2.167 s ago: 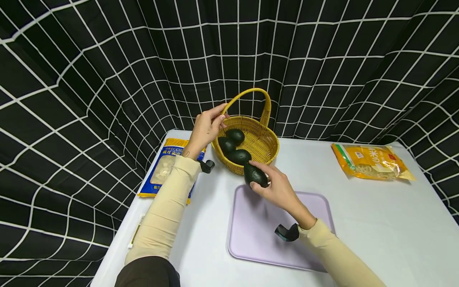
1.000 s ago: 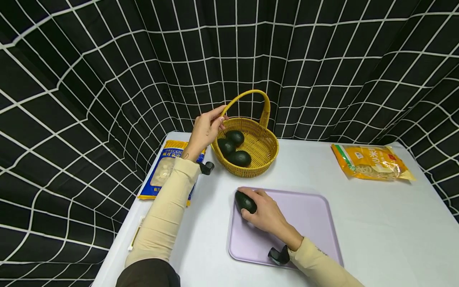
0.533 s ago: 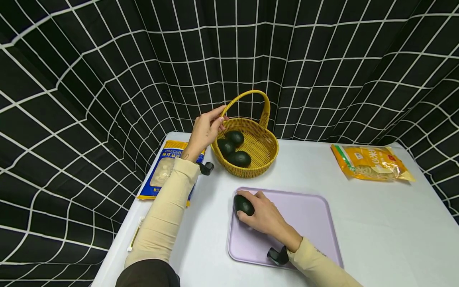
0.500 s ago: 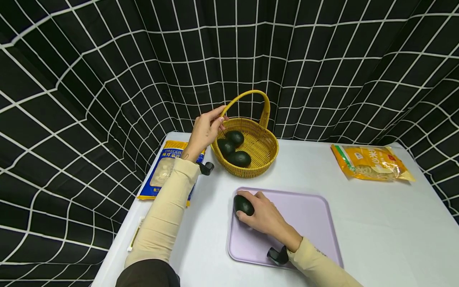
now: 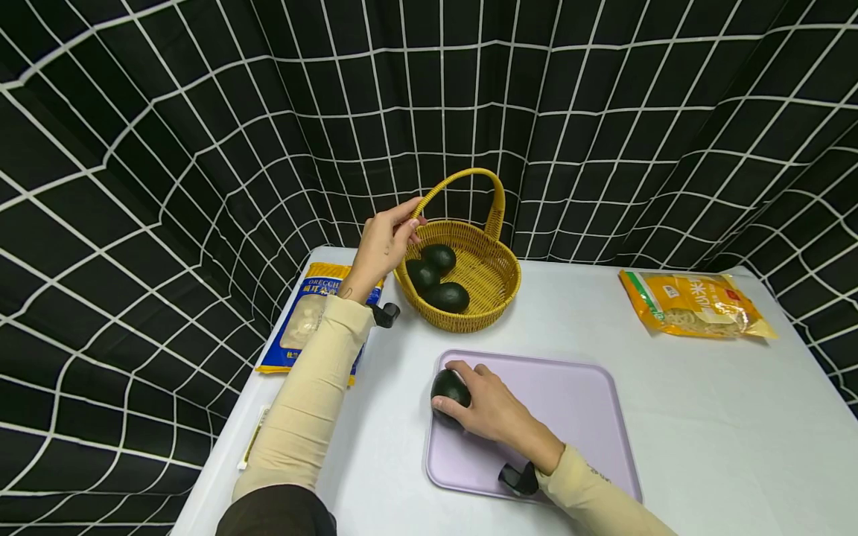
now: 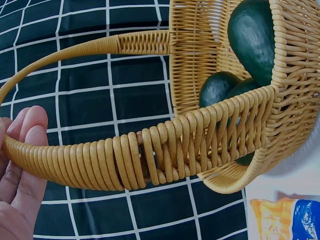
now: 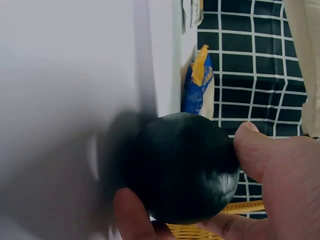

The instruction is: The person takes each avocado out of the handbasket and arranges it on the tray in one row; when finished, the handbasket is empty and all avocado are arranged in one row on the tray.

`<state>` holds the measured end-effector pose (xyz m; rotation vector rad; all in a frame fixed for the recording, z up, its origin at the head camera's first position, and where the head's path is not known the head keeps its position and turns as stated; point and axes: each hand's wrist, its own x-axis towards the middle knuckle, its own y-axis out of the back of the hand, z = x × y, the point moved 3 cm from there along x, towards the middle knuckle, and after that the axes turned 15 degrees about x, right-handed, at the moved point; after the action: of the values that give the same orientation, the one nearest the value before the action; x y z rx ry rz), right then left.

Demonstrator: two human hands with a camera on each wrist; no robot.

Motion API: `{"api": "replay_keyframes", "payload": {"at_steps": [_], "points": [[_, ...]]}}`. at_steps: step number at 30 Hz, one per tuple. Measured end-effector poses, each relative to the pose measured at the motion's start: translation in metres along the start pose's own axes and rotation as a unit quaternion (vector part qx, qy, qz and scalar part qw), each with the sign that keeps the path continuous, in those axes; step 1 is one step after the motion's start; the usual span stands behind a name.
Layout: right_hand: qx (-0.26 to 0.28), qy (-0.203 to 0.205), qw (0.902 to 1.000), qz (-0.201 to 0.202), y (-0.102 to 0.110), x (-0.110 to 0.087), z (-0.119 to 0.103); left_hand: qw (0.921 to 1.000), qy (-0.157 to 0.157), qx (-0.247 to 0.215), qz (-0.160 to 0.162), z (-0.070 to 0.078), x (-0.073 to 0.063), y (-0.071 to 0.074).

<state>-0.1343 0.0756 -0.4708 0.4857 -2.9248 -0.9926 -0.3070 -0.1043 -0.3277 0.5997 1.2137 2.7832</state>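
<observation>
My left hand [image 5: 386,240] grips the arched handle [image 6: 90,162] of a yellow wicker basket [image 5: 492,286], its fingers curled under the handle. Several dark green avocados lie in the basket; one avocado [image 5: 447,297] sits nearest its front rim. Over the left part of a pale purple tray [image 5: 563,394], my right hand [image 5: 492,406] holds another avocado [image 5: 450,391] between thumb and fingers. The right wrist view shows this avocado [image 7: 182,167] close to the tray surface; whether it touches is hard to tell.
A blue and yellow bag of orecchiette pasta [image 5: 307,316] lies left of the basket, partly under the left forearm. An orange food bag [image 5: 693,304] lies at the back right. A thin small item [image 5: 253,438] is near the table's left edge. A black gridded curtain [image 5: 462,89] stands behind.
My right hand has brought the avocado from the basket's front rim down to the tray's left side, then shifted it slightly left and nearer. My left hand stays on the handle.
</observation>
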Motion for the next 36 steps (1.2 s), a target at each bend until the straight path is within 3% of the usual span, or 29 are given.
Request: {"api": "replay_keyframes", "payload": {"at_steps": [27,31,36], "points": [[-0.016,-0.008,0.9998,-0.011,0.011,0.000,-0.007,1.0000,-0.006,0.000,-0.003,0.000,0.000,0.000],[-0.028,0.011,0.9995,-0.009,0.020,0.005,-0.012,1.0000,-0.003,-0.001,-0.003,-0.001,0.000,0.000],[-0.041,0.064,0.9971,0.010,0.042,0.016,-0.025,1.0000,-0.007,-0.005,-0.003,-0.002,0.000,0.000]]}}
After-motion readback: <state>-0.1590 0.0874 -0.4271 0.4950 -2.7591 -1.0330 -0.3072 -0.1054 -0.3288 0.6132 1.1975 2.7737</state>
